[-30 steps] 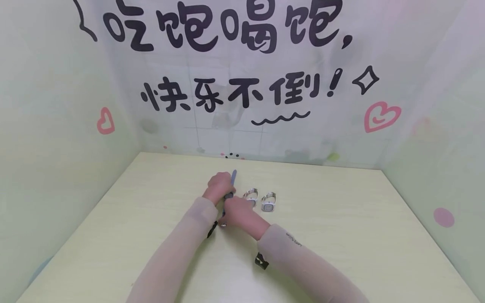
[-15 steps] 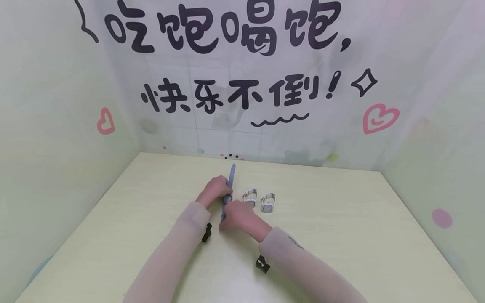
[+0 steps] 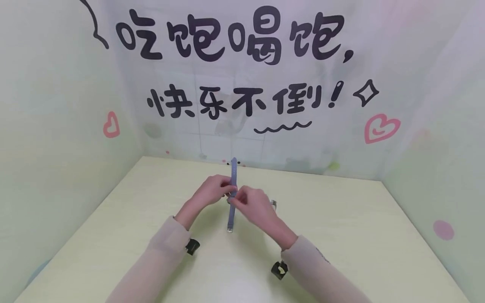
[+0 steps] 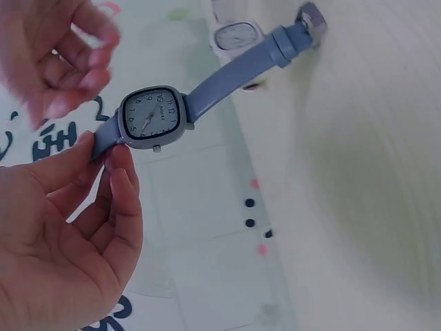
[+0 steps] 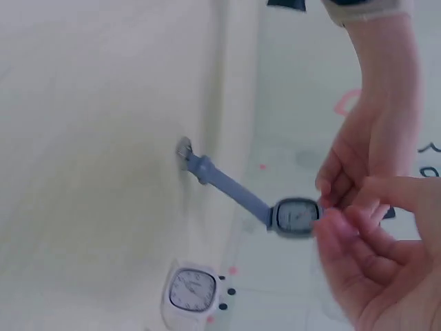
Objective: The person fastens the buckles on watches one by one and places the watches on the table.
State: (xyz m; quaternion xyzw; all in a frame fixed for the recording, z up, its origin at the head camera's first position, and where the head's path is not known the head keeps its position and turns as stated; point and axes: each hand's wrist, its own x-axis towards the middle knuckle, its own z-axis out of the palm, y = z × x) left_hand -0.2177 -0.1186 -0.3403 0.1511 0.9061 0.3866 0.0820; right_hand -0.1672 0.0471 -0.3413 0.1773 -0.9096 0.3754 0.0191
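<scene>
A blue-strapped wristwatch (image 4: 153,116) with a rounded square dial hangs above the table, its strap stretched out and its buckle end lower in the head view. My left hand (image 3: 213,189) pinches the strap beside the watch case; the left wrist view shows thumb and fingers on it. Close by is my right hand (image 3: 258,206), fingers loosely bent. In the left wrist view a gap parts it from the watch, though it overlaps the case edge in the right wrist view. A white watch (image 5: 193,289) lies on the table, mostly hidden behind my right hand in the head view.
The pale table (image 3: 341,235) runs back to a printed wall (image 3: 212,139), with side walls left and right. Part of another pale strap shows beside the white watch in the left wrist view. Black wrist mounts (image 3: 279,270) hang below both sleeves.
The blue watch has risen from the table in my left hand, its buckle end now hanging free. My right hand has moved up and right, covering most of the white watches.
</scene>
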